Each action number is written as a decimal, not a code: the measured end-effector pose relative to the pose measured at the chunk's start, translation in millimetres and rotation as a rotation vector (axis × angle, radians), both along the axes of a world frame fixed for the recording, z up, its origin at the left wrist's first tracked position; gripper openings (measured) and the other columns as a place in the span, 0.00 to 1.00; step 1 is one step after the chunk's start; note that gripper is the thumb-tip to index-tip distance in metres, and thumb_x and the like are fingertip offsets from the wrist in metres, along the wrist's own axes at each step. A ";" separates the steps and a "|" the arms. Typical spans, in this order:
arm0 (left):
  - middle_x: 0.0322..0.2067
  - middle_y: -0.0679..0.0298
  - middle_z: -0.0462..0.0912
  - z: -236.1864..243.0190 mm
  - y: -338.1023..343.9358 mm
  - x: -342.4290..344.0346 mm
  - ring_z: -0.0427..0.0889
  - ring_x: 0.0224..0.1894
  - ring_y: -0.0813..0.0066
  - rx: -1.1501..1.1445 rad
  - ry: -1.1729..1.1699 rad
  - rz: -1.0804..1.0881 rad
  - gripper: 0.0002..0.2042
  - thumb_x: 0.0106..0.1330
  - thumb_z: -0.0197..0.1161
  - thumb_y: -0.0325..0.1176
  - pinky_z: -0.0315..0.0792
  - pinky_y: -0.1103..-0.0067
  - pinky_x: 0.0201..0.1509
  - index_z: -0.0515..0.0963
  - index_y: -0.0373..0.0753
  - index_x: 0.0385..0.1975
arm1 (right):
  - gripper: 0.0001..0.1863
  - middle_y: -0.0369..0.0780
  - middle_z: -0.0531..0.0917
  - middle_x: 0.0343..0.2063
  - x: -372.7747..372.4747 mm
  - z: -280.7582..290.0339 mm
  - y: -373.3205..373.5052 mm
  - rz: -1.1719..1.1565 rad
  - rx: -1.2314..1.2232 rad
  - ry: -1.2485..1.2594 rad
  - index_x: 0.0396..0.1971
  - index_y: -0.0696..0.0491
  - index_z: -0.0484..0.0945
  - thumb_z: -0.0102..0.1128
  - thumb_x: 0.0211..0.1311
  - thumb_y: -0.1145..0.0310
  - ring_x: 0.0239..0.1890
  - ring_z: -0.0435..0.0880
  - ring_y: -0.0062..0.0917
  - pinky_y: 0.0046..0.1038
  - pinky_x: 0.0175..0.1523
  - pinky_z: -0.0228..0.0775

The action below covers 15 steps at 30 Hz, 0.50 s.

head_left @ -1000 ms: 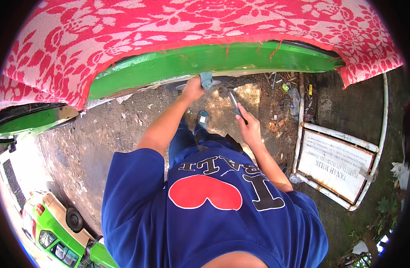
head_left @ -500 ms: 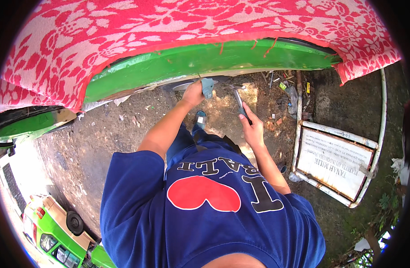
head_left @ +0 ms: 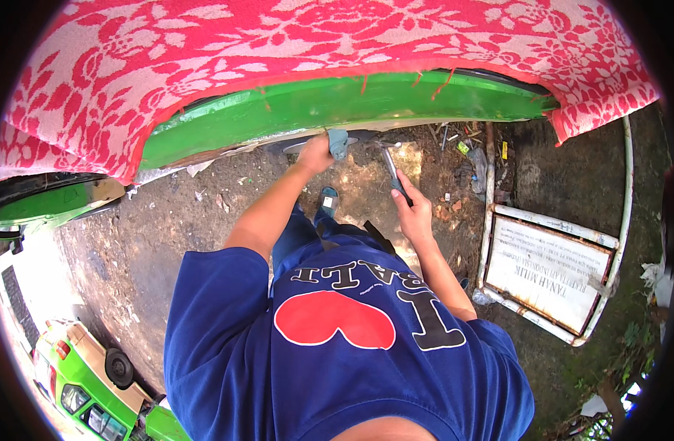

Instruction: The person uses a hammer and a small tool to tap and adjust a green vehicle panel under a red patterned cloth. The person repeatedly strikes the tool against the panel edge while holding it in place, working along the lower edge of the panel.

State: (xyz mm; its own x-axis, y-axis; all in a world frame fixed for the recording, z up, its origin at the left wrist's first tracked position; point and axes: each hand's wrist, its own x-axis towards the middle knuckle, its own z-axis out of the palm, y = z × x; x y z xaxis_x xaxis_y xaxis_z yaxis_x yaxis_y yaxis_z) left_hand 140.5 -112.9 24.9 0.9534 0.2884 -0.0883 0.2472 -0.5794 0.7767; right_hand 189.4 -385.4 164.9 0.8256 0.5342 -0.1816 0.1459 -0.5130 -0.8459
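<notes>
My left hand is closed around a grey-green blocky piece close to the lower edge of the green car body. I cannot make out exactly what kind of piece it is. In my right hand is a hammer, gripped by its dark handle. Its metal head points up toward the car and stays a short way to the right of the grey-green piece, apart from it. Part of a wheel shows beneath the car beside my left hand.
A red and white floral blanket covers the car's top. To the right, a white metal-framed sign lies on the ground near scattered litter. Another green vehicle stands at lower left. My sandalled foot is below my hands.
The view has shifted slightly, and my left hand with the grey-green piece sits a little further left. The right hand keeps the hammer in nearly the same place.
</notes>
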 end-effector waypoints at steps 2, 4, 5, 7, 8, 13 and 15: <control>0.50 0.52 0.81 -4.9 -4.4 -1.8 0.81 0.49 0.46 0.022 -0.050 -0.062 0.19 0.56 0.66 0.30 0.77 0.62 0.52 0.78 0.43 0.50 | 0.24 0.47 0.86 0.43 0.6 5.9 2.1 0.014 -0.026 -0.008 0.63 0.49 0.76 0.63 0.67 0.71 0.45 0.84 0.26 0.27 0.54 0.72; 0.50 0.52 0.81 -7.4 -8.9 -3.2 0.81 0.49 0.46 0.000 -0.081 -0.054 0.19 0.56 0.66 0.30 0.77 0.63 0.52 0.77 0.43 0.50 | 0.24 0.47 0.86 0.44 0.9 2.6 2.1 0.021 -0.004 -0.031 0.63 0.49 0.76 0.62 0.67 0.71 0.46 0.84 0.26 0.27 0.54 0.72; 0.50 0.52 0.82 -7.4 -10.5 -3.2 0.81 0.49 0.46 -0.011 -0.098 -0.051 0.20 0.56 0.66 0.30 0.77 0.63 0.53 0.77 0.43 0.50 | 0.24 0.47 0.86 0.44 1.0 1.4 1.8 0.023 0.007 -0.043 0.63 0.49 0.76 0.62 0.67 0.71 0.46 0.84 0.26 0.27 0.55 0.72; 0.50 0.53 0.82 -8.8 -10.9 -4.0 0.81 0.49 0.47 0.004 -0.084 -0.040 0.20 0.56 0.67 0.31 0.77 0.63 0.53 0.76 0.43 0.51 | 0.24 0.48 0.86 0.46 1.2 1.7 1.7 0.021 0.009 -0.040 0.63 0.50 0.76 0.62 0.66 0.72 0.49 0.84 0.27 0.27 0.56 0.72; 0.50 0.53 0.82 -10.2 -11.0 -4.6 0.81 0.49 0.47 0.012 -0.077 -0.032 0.21 0.55 0.67 0.31 0.77 0.62 0.53 0.76 0.43 0.51 | 0.24 0.48 0.86 0.47 1.4 1.9 1.7 0.021 0.011 -0.038 0.63 0.50 0.76 0.62 0.66 0.72 0.50 0.84 0.27 0.27 0.57 0.72; 0.50 0.52 0.82 -8.5 -9.6 -2.5 0.81 0.50 0.47 0.020 -0.045 -0.036 0.22 0.55 0.68 0.32 0.77 0.62 0.53 0.76 0.43 0.52 | 0.24 0.47 0.85 0.51 1.3 -2.7 -1.6 0.007 0.035 -0.032 0.62 0.52 0.76 0.62 0.66 0.73 0.54 0.83 0.28 0.27 0.59 0.71; 0.50 0.50 0.81 -2.3 -10.1 -1.2 0.80 0.50 0.47 0.009 -0.035 -0.035 0.21 0.55 0.67 0.31 0.76 0.62 0.54 0.76 0.43 0.52 | 0.24 0.47 0.85 0.51 1.4 -3.0 -3.0 0.004 0.030 -0.021 0.62 0.52 0.76 0.62 0.67 0.73 0.55 0.83 0.28 0.27 0.60 0.71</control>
State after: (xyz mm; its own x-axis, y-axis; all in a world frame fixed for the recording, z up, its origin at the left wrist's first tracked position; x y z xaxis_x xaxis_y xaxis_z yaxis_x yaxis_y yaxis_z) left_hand 139.3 -123.0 22.6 0.9655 0.2551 -0.0518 0.1989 -0.5946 0.7790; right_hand 190.8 -388.4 161.9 0.8270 0.5423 -0.1485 0.1654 -0.4872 -0.8575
